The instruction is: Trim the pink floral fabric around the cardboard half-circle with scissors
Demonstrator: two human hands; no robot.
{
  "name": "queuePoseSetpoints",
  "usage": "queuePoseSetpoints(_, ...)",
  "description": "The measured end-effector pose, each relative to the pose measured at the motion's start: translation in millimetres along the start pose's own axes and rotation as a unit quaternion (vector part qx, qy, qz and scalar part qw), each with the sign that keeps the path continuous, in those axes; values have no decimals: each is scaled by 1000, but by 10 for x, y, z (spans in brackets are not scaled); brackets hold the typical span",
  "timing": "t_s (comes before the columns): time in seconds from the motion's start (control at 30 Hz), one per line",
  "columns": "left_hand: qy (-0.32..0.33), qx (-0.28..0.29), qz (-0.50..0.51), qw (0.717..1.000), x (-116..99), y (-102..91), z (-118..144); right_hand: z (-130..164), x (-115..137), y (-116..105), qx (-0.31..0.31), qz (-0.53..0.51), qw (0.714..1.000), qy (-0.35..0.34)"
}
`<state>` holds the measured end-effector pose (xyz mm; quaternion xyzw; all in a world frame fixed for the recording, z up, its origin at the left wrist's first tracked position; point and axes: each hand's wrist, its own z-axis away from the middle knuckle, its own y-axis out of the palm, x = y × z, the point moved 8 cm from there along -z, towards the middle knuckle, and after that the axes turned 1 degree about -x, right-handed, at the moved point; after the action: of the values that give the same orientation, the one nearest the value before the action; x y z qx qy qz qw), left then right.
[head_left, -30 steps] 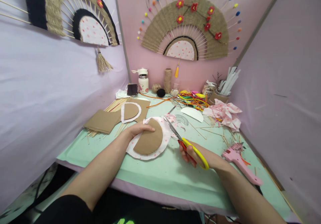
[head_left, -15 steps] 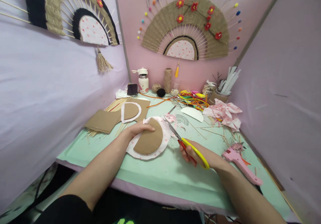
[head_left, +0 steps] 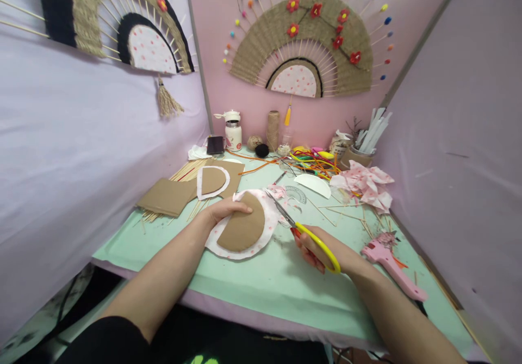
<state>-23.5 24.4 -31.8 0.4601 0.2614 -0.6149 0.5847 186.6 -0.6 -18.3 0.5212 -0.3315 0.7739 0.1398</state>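
Head view: left hand (head_left: 223, 210) is pinning brown cardboard half-disc (head_left: 242, 227) on dotted white fabric (head_left: 267, 223) w/ flat fingers, steadying it while right hand (head_left: 326, 252) is gripping yellow-handled scissors (head_left: 304, 229), blades at fabric edge.

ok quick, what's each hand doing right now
Left hand: lies flat, pressing the cardboard half-circle onto the dotted fabric.
Right hand: closed on the yellow scissors, blades at the fabric edge.
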Motion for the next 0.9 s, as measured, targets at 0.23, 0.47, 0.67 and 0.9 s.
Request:
queuePoseSetpoints(0.23, 0, -5, 3, 1000, 8, -15, -7, -10, -8, 2, -1, 0, 1000, -7)
queuePoseSetpoints(0.47, 5, -4, -2, 1000, -18, 6, 6, -15, 17, 11, 5, -4, 999, -37)
queuePoseSetpoints(0.67, 5, -13, 1, 1000, -34, 12, 33, 14, 91, 33, 22, -2, 998, -57)
queuePoseSetpoints(0.9, 7, -9, 10, 1000, -24, 2, 24, 1, 53, 35, 33, -19, 998, -57)
